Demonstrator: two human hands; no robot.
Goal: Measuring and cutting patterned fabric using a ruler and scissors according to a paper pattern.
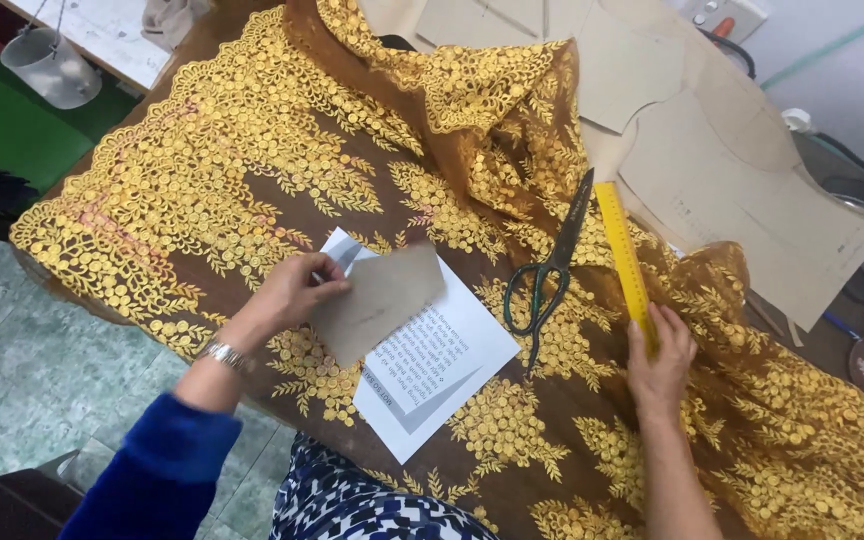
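Lace fabric covers table; on it printed sheet left, scissors middle, ruler right.
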